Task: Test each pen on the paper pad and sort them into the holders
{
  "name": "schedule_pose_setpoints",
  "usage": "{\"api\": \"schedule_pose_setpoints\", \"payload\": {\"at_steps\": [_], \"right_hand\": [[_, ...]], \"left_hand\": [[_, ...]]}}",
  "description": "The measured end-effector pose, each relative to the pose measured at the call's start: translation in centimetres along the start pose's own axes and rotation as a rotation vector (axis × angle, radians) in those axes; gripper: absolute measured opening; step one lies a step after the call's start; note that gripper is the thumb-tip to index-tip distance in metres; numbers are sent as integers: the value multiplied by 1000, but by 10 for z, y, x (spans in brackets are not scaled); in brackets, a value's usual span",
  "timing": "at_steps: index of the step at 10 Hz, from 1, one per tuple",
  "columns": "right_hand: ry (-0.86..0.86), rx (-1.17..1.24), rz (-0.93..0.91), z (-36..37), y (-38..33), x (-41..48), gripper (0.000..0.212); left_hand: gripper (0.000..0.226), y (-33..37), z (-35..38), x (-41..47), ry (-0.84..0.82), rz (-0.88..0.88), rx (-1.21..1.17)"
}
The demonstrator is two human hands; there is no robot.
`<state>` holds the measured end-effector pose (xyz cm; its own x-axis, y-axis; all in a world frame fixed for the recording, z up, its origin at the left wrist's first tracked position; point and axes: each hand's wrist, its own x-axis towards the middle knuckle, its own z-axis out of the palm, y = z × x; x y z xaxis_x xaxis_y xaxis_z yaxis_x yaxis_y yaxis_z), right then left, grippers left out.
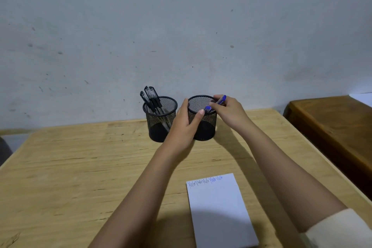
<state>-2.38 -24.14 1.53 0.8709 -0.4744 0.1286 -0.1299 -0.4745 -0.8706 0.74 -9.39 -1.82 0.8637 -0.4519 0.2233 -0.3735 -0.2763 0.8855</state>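
- Two black mesh holders stand side by side, close but not quite touching, at the far side of the table [60, 167], near the wall [181, 26]
- The left holder [160, 121] carries three black pens [151, 96]; they lean to the left, with their capped ends sticking out above the rim
- The right holder [203, 127] stands upright; I can make out no pens inside it through the mesh
- One blue pen [208, 109] lies tilted across the near right part of the right holder's rim, its near blue end over the opening and its far blue end pointing up and to the right; its middle is hidden by fingers
- The left hand [184, 127] grips the right holder from its left side, thumb on the near wall just under the rim, fingers wrapped round the far side
- The right hand [229, 111] pinches the blue pen between thumb and fingertips above the rim
- One paper pad [221, 213] lies flat on the near part of the table, right of centre, well apart from the holders
- Five short scribbles run in a single row along the pad's top edge: the three on the left look dark, the two on the right blue
- One cream sleeve [340, 225] covers the right arm near the elbow; the left forearm is bare
- One darker wooden table [332, 125] stands off to the right
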Motion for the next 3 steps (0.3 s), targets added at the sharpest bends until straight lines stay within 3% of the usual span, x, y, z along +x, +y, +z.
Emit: {"api": "schedule_pose_setpoints", "payload": {"at_steps": [3], "right_hand": [[7, 30, -13, -24, -16, -40, 29]], "left_hand": [[79, 17, -10, -14, -84, -83, 44]]}}
